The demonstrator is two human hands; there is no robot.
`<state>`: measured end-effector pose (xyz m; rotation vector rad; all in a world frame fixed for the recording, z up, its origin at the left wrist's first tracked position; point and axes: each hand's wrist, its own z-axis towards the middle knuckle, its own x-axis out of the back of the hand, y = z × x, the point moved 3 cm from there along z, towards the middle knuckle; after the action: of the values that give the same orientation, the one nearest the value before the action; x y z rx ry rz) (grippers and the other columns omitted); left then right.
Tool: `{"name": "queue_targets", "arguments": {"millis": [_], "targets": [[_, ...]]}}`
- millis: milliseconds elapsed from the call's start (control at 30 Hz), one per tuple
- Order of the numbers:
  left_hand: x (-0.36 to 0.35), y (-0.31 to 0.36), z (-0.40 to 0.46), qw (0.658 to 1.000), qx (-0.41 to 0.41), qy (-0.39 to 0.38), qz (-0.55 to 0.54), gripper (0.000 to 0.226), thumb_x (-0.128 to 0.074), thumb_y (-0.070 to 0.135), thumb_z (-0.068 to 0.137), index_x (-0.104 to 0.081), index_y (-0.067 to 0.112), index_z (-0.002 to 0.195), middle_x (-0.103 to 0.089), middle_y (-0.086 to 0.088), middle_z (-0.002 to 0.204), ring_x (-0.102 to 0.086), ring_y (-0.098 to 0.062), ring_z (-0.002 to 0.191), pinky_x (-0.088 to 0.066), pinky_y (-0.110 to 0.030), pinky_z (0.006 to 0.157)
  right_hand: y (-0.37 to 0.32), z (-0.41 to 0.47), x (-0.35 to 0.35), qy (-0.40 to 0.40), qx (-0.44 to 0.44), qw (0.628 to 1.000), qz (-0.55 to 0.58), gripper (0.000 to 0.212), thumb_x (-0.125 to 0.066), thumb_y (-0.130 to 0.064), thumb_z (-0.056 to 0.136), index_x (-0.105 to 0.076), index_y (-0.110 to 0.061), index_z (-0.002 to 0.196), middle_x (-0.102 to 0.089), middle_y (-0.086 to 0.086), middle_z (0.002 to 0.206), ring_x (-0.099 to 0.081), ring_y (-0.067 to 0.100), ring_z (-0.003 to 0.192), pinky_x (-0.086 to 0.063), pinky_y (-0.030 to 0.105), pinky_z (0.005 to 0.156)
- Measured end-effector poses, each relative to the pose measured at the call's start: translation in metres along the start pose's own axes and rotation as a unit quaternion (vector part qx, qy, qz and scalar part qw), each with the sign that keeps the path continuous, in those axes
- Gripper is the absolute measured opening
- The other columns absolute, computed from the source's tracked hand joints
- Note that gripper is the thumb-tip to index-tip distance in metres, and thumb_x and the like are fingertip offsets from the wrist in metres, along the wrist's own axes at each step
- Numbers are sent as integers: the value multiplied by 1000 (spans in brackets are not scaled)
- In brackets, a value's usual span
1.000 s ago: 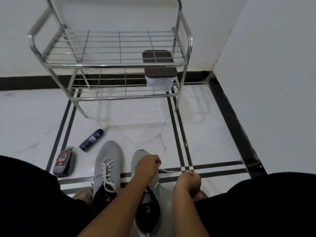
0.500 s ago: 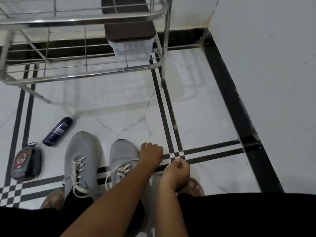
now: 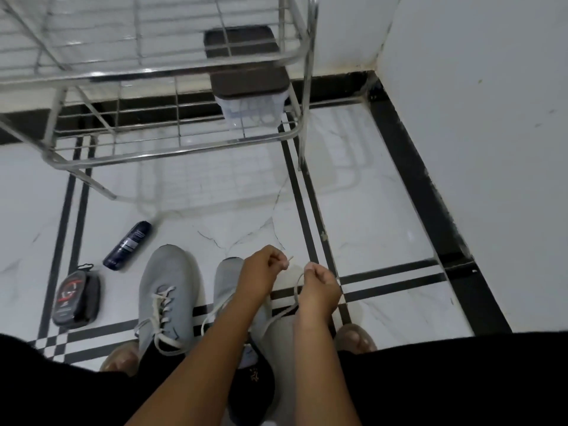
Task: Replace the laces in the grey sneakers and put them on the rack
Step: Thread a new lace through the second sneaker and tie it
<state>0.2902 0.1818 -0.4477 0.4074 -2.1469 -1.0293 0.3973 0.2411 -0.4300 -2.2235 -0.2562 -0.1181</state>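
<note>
The right grey sneaker (image 3: 229,281) stands on the floor (image 3: 378,229) at six o'clock, its white lace (image 3: 290,305) pinched by both hands: left hand (image 3: 261,276), right hand (image 3: 319,292). The laced left sneaker (image 3: 167,290) sits at its nine o'clock. The rack (image 3: 172,130) stands at twelve o'clock.

Grey sneakers (image 3: 167,290), white laces (image 3: 159,305), black-striped white floor (image 3: 384,229), navy can (image 3: 127,245)

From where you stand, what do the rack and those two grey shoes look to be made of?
Rack: shiny metal tube and wire, likely chromed or stainless steel, given its bright reflections. Grey sneakers: matte woven fabric uppers, apparently knit or canvas; no shine.
</note>
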Motion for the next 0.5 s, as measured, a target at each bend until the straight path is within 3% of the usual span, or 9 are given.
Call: {"name": "queue_targets", "arguments": {"millis": [67, 233, 400, 500], "targets": [[26, 9, -13, 996, 10, 18, -87, 7, -67, 12, 86, -65, 19, 86, -70, 6, 85, -63, -3, 79, -43, -7, 67, -19, -12, -8, -51, 41, 998, -16, 9, -65, -17, 90, -67, -25, 86, -69, -9, 89, -64, 7, 86, -46, 20, 77], [91, 47, -48, 976, -36, 79, -201, 13, -71, 9, 84, -67, 14, 96, -69, 3, 79, -64, -3, 76, -45, -4, 64, -76, -67, -20, -178, 165, 968, -54, 3, -68, -15, 88, -69, -18, 90, -69, -8, 86, -65, 9, 85, -46, 13, 70], [150, 88, -98, 954, -108, 134, -244, 18, -73, 13, 82, -67, 16, 98, -72, 0, 78, -65, 2, 71, -47, -5, 65, -124, -136, -15, -270, 297, 908, -122, 15, -68, -17, 87, -65, -28, 78, -69, -10, 80, -65, 5, 80, -47, 16, 69], [177, 99, -133, 941, -135, 160, -265, 24, -74, 17, 82, -63, 20, 103, -75, 2, 79, -68, -2, 80, -49, -12, 71, -145, -177, -7, -306, 352, 872, -150, 12, -68, -16, 87, -67, -26, 79, -71, -6, 81, -66, 8, 81, -50, 20, 72]]}}
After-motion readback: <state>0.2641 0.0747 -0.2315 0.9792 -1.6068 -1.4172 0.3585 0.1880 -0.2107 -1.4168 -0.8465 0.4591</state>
